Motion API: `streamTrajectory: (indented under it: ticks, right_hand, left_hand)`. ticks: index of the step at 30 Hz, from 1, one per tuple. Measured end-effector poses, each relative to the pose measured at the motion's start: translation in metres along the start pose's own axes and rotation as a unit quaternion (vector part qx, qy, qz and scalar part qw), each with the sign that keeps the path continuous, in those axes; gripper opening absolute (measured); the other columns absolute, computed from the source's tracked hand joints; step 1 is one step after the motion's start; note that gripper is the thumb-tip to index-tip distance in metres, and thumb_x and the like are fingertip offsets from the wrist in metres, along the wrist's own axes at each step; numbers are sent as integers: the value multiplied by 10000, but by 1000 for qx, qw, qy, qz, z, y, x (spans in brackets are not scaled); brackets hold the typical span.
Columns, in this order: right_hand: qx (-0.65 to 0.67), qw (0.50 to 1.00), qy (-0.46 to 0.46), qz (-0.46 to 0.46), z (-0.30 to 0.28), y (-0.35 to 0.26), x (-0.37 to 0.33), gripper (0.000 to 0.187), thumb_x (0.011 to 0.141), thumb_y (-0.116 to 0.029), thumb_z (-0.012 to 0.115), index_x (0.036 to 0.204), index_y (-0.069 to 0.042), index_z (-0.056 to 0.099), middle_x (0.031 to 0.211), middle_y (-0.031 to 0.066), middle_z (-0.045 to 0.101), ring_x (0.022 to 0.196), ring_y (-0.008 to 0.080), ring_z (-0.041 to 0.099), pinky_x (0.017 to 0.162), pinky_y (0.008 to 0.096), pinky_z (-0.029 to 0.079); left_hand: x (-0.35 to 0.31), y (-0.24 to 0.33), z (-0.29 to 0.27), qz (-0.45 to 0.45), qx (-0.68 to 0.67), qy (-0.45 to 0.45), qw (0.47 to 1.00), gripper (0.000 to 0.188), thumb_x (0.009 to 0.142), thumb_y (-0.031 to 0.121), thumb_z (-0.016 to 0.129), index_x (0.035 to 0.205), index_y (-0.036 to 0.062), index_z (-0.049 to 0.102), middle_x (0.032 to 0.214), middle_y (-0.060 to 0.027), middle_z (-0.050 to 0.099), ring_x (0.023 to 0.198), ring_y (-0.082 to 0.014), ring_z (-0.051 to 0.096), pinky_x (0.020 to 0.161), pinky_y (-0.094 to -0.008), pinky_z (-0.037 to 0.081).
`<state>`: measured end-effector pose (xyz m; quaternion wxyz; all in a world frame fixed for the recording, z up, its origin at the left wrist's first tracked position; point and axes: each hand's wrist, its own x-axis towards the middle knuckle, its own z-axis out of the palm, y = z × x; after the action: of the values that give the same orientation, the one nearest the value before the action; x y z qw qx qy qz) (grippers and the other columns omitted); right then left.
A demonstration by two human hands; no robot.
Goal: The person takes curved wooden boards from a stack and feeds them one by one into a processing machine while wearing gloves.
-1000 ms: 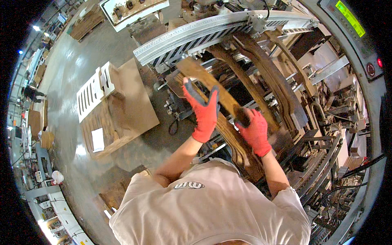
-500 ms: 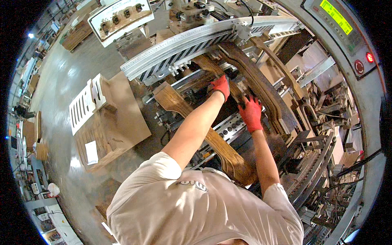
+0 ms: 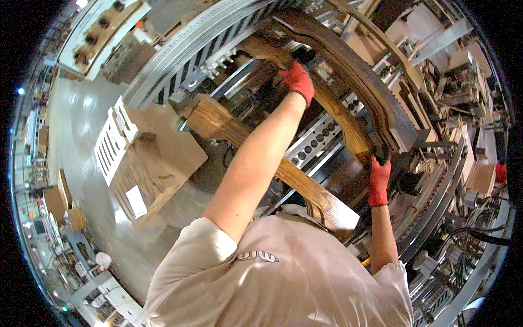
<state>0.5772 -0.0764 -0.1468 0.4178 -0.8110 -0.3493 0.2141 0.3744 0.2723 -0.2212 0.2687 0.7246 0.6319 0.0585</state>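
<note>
A curved brown wooden piece (image 3: 339, 115) lies slantwise over the machine bed. My left hand (image 3: 298, 83), in a red glove with dark fingertips, is closed around its far part; some of those fingers are hidden. At the piece's near end is my right hand (image 3: 379, 179), gloved alike, with its fingers bent against the wood. A second shaped wooden piece (image 3: 297, 180) crosses beneath my left forearm, touched by neither hand. Right of the held piece sits a stack of dark, curved wooden boards (image 3: 354, 68).
A metal beam with black-and-white stripes (image 3: 201, 60) spans the far left of the machine. A perforated metal rail (image 3: 313, 143) runs under the wood. Left of the machine stands a cardboard-topped stack (image 3: 169, 144) with a white slotted part (image 3: 115, 143). Wooden scraps (image 3: 466, 82) clutter the right.
My right hand has slid nearer to me, from the middle of the wooden piece to its near end. My left hand stays on the far part. The whole view has shifted and turned.
</note>
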Motion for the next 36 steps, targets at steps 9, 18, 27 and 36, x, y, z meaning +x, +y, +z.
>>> streamTrajectory:
  ticks: [9, 18, 27, 36]
  right_hand:
    - [154, 981, 9, 118, 5, -43, -27, 347, 879, -137, 629, 1190, -6, 551, 1081, 53, 620, 918, 150, 554, 841, 287, 441]
    - [89, 972, 41, 213, 4, -58, -52, 532, 887, -202, 636, 1333, 13, 442, 1318, 124, 489, 1157, 199, 480, 1011, 325, 355]
    - [46, 993, -26, 105, 7, -51, -60, 505, 913, -66, 513, 1363, 89, 344, 1374, 235, 410, 1244, 304, 428, 1048, 414, 335]
    - [187, 888, 170, 383, -15, 37, -115, 704, 822, -66, 673, 1421, -59, 303, 1325, 162, 455, 1115, 267, 504, 937, 388, 447]
  left_hand:
    - [26, -54, -2, 107, -605, 66, 786, 430, 944, 386, 395, 1243, 92, 493, 1275, -92, 533, 1137, -258, 498, 994, -381, 384]
    - [2, -49, -46, 55, -825, -113, 552, 441, 901, 431, 432, 1143, 98, 594, 1164, -58, 611, 963, -262, 597, 886, -406, 458]
    - [-23, -24, -92, 144, -357, 15, 923, 350, 956, 311, 395, 1144, 74, 570, 1064, -98, 610, 925, -229, 584, 806, -382, 492]
    - [-62, -19, -72, -69, -731, -103, 671, 429, 959, 410, 393, 1187, 87, 558, 1122, -96, 604, 1041, -275, 559, 946, -418, 436]
